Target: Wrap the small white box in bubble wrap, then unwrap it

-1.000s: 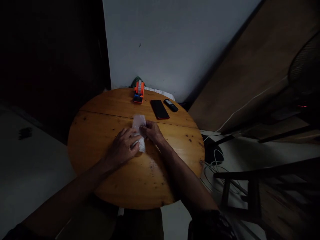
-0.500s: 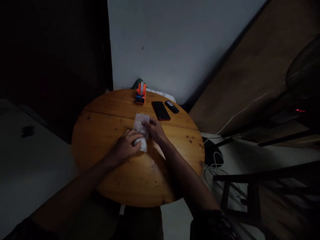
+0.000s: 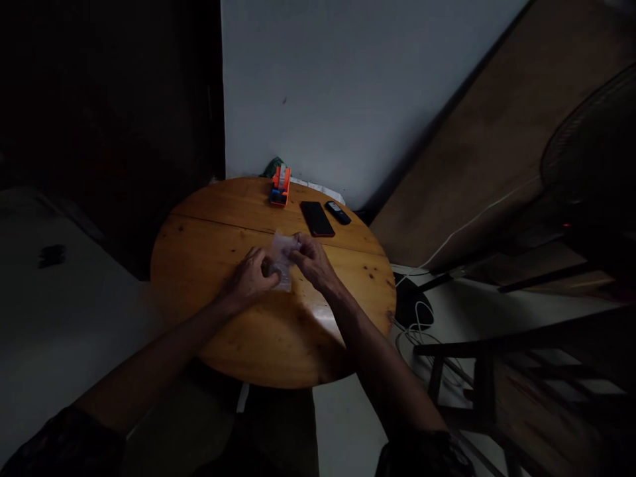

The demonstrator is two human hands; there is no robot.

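Between my hands, over the middle of the round wooden table (image 3: pixel 199 265), is a small piece of clear bubble wrap (image 3: pixel 283 281). My left hand (image 3: pixel 252 275) grips its left side, thumb and fingers curled on it. With thumb and fingers closed, my right hand (image 3: pixel 313 260) pinches the upper right part. The wrap is slightly blurred, and I cannot tell whether anything lies inside it.
An orange tape dispenser (image 3: pixel 281 185) stands at the table's far edge by the wall. A black phone (image 3: pixel 317 218) and a small keypad phone (image 3: pixel 338 212) lie beyond my right hand. To the right are a dark wooden chair (image 3: pixel 487 384), loose white cables (image 3: pixel 422 324) and a fan (image 3: pixel 586 139).
The bubble wrap is less spread out, and my right hand's grip on it has shifted slightly. My left hand stays on its left side. The view has moved a little.
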